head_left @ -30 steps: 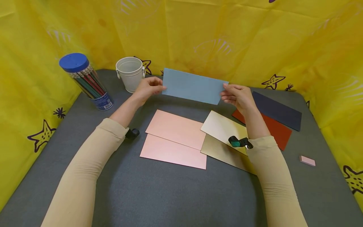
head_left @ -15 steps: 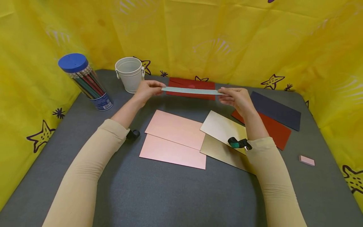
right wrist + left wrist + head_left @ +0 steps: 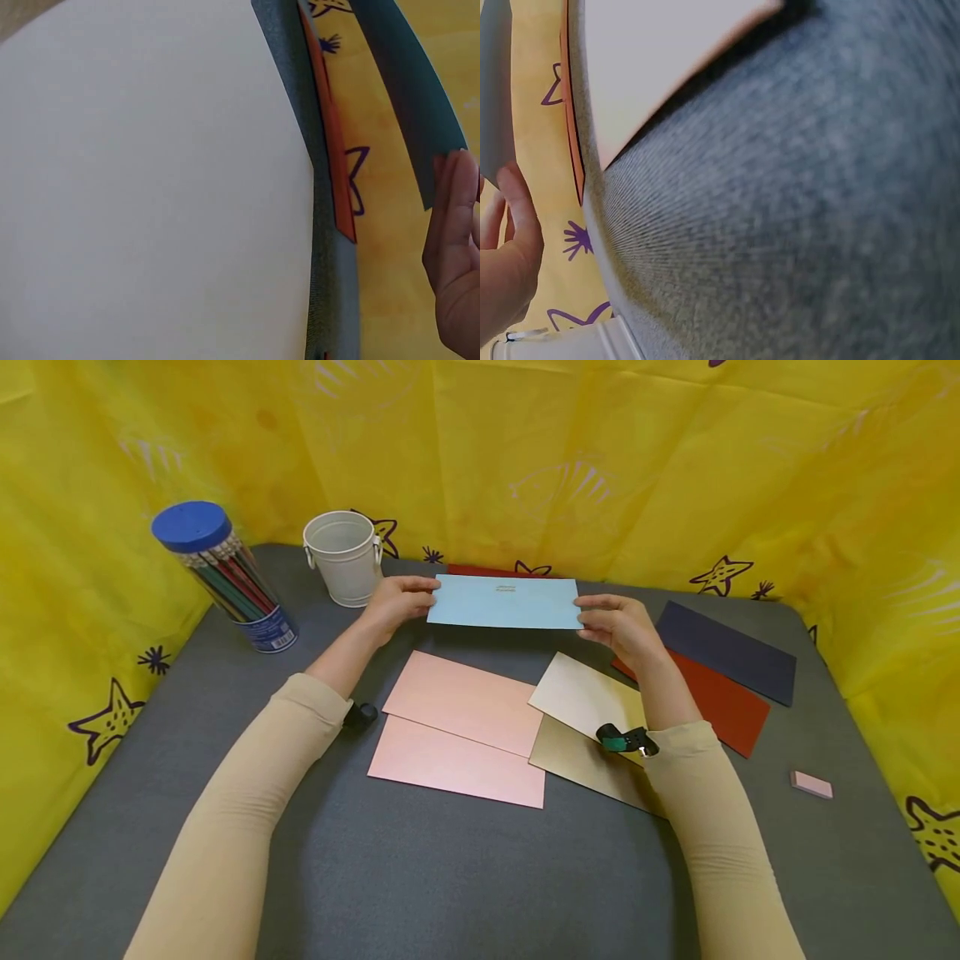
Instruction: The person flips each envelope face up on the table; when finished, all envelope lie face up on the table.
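Both hands hold a light blue envelope (image 3: pixel 504 606) up by its two short ends, above the far part of the table. My left hand (image 3: pixel 399 603) pinches the left end between thumb and fingers, and my right hand (image 3: pixel 617 620) pinches the right end. Small gold-coloured marks show near the envelope's upper edge. Behind it, a strip of a red envelope (image 3: pixel 480 570) shows at the table's back; the rest is hidden. In the left wrist view the blue envelope (image 3: pixel 495 90) appears edge-on at the fingertips. The right wrist view shows the blue envelope (image 3: pixel 416 97) slightly bowed.
Two pink envelopes (image 3: pixel 461 702) overlap in the middle, beside cream and gold ones (image 3: pixel 588 697). Right of those lie a red envelope (image 3: pixel 731 706), a dark navy one (image 3: pixel 727 652) and a pink eraser (image 3: pixel 812 784). A white bucket (image 3: pixel 343 560) and a pencil tub (image 3: pixel 225 577) stand back left.
The blue envelope has been turned over in both hands, from a plain face through edge-on to a face with gold marks. The red envelope behind showed more half a second ago.
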Demonstrator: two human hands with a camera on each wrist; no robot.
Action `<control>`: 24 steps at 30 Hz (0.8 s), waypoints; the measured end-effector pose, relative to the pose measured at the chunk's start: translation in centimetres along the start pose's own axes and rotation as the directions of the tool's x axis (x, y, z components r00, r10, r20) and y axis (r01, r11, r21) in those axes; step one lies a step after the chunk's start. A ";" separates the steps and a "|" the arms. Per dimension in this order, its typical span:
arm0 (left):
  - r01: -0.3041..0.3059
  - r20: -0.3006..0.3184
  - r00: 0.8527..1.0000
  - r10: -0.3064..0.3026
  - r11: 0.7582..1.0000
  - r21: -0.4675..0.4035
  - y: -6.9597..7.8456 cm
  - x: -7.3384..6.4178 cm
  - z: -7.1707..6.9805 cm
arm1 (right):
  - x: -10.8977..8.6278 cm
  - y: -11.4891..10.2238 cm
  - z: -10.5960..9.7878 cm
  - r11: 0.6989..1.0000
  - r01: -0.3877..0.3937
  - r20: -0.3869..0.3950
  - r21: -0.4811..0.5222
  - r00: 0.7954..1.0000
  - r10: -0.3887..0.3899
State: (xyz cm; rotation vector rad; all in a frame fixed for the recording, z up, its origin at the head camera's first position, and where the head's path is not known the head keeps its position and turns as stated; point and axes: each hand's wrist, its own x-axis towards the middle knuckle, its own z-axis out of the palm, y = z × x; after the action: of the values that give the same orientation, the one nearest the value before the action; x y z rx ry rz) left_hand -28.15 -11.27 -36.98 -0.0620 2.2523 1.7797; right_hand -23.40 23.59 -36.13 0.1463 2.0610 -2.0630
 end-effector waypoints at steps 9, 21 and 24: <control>0.010 0.016 1.000 -0.010 1.000 -0.009 -0.4 0.8 0.4 | 0.6 0.4 0.3 0.996 -0.074 0.002 -0.051 0.997 0.075; 0.050 -0.067 0.997 -0.047 0.998 0.041 -0.7 1.0 1.3 | 1.2 0.9 0.7 0.991 -0.131 0.016 -0.036 0.991 0.132; 0.050 -0.064 0.997 -0.043 0.993 0.106 -0.7 1.1 1.3 | 1.3 1.0 0.8 0.988 -0.146 0.016 -0.042 0.989 0.147</control>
State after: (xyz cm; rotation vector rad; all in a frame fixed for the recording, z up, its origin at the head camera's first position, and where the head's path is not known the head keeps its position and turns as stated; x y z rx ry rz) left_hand -28.84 -10.03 -38.22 -0.1487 2.3656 1.6523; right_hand -24.39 22.72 -37.34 0.2622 2.0150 -1.9275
